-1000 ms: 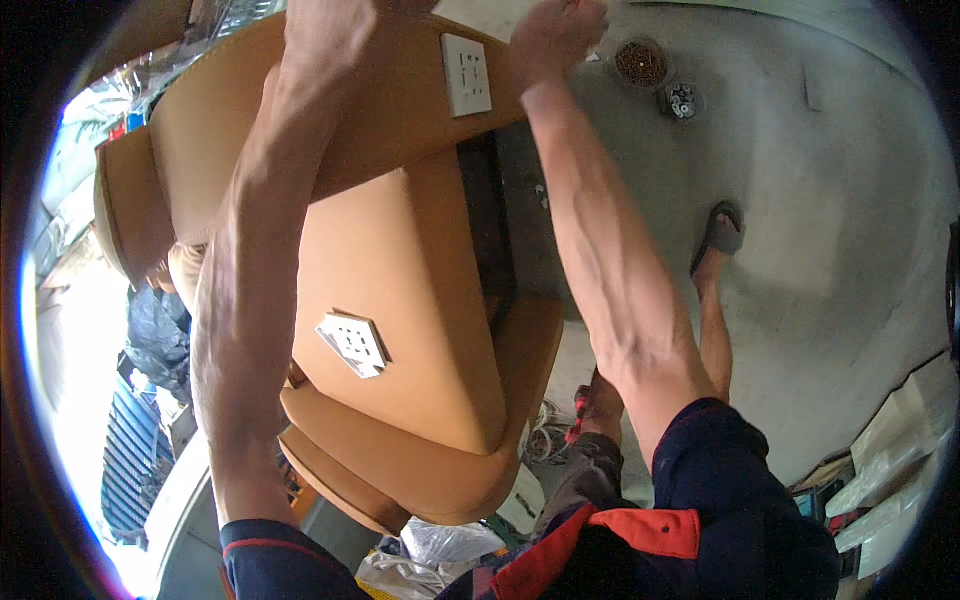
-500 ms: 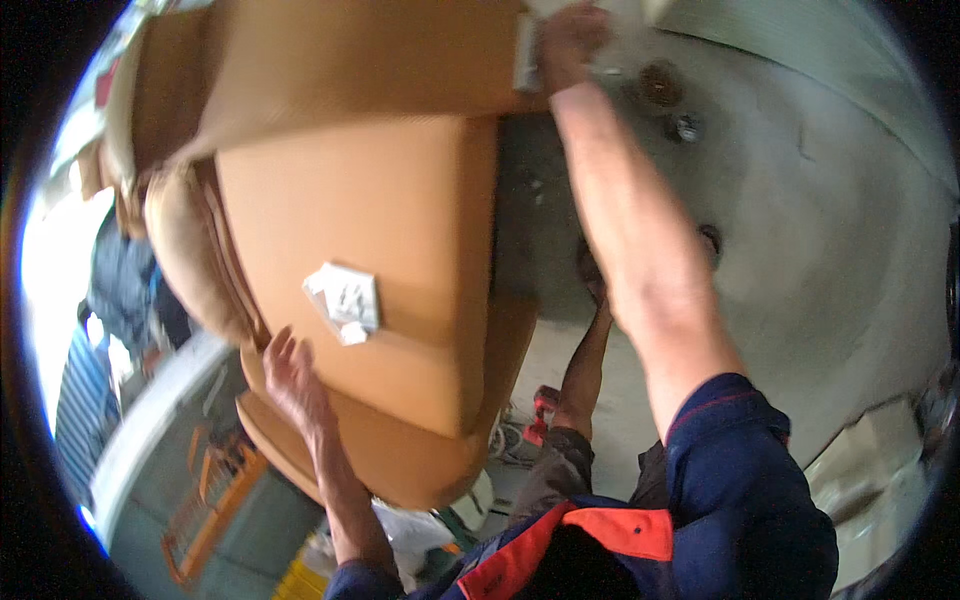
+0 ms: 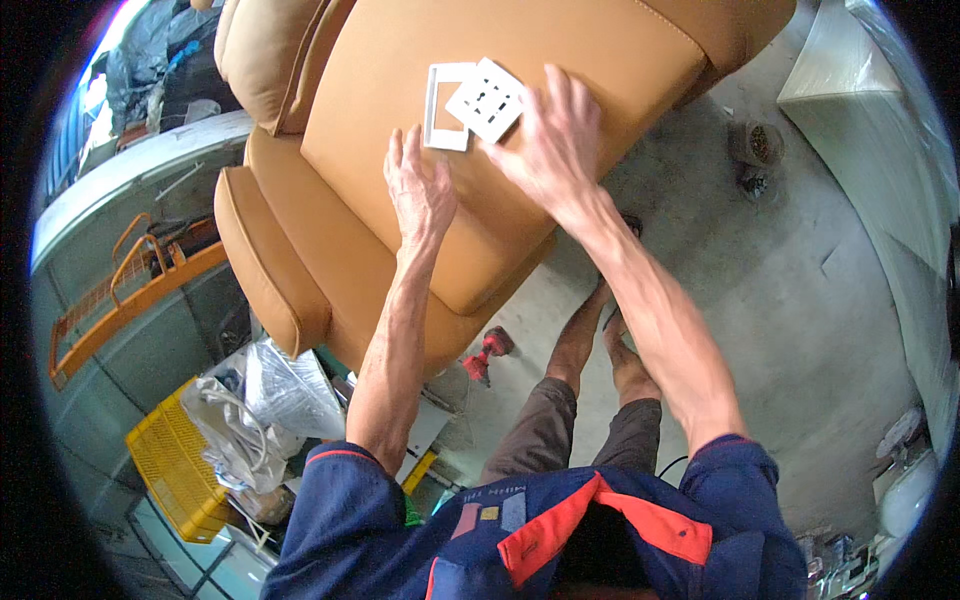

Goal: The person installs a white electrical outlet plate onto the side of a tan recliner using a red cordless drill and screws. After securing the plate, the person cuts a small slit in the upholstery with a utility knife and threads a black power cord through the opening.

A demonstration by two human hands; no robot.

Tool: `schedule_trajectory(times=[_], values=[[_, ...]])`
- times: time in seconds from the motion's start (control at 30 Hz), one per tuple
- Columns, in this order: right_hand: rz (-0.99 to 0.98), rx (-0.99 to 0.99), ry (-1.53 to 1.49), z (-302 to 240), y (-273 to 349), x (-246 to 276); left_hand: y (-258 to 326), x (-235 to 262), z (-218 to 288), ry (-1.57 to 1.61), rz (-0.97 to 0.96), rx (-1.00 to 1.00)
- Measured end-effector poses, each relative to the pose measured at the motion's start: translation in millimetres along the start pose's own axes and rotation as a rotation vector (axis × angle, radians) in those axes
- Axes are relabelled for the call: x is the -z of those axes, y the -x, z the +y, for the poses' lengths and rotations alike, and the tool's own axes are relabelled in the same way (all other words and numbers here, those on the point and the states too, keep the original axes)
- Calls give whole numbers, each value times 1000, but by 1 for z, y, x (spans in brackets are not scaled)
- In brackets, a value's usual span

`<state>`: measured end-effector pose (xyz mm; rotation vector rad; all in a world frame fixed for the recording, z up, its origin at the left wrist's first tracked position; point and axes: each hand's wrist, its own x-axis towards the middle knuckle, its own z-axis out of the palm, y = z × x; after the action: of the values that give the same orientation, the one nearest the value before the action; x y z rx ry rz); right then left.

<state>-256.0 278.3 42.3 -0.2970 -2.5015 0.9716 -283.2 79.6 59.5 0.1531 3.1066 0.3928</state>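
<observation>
A white electrical socket plate (image 3: 487,100) with dark slots lies at an angle on the tan leather seat (image 3: 370,170), overlapping the right side of an open white rectangular frame (image 3: 432,112). My right hand (image 3: 558,140) has its thumb and index finger at the plate's lower right edges, the other fingers raised apart. Just below the frame, my left hand (image 3: 420,195) hovers or rests over the seat with fingers spread and nothing in them. Whether it touches the leather I cannot tell.
A red cordless drill (image 3: 488,356) stands on the concrete floor by my legs. At the lower left are a yellow crate (image 3: 180,460), plastic bags (image 3: 285,390) and an orange metal frame (image 3: 130,300). A plastic-wrapped bulk (image 3: 860,110) stands at the right.
My view has turned. My right hand has come from the far edge, where a white piece was beside it, back over the seat to the socket plate. My left hand has moved toward the frame.
</observation>
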Motion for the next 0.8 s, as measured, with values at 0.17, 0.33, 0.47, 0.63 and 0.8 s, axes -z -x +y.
schedule_trajectory(times=[0.17,0.33,0.47,0.63,0.8], values=[[-58,80,228,18,-16,-23,62,42,34,417,-138,142],[-18,-60,-227,-11,32,27,107,57,46,1256,-336,483],[-139,-610,-798,-50,131,45,138,52,52,1365,-435,355],[-373,-904,-865,-64,267,72,258,43,1,966,-539,277],[-406,-608,-637,-91,401,60,353,38,-66,522,-590,297]])
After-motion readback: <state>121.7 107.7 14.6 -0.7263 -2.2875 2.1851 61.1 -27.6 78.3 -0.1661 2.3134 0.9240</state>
